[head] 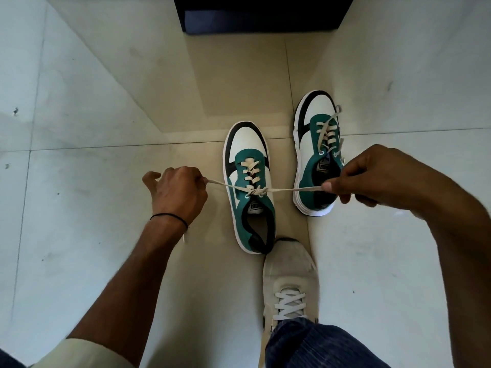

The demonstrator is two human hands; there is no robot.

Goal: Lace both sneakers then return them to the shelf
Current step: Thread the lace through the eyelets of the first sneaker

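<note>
Tiled floor (93, 261) under both hands; dark cabinet (260, 14) well beyond them. Near sneaker (245, 144) upright between the hands, toe pointing away. Far sneaker (312, 120) just beyond the right hand (377, 176), heel partly hidden by it. Left hand (178, 189) and right hand each pinching one end of the lace (305, 189), drawn taut sideways, crossed at the top eyelets. Black band (170, 215) on the left wrist.
</note>
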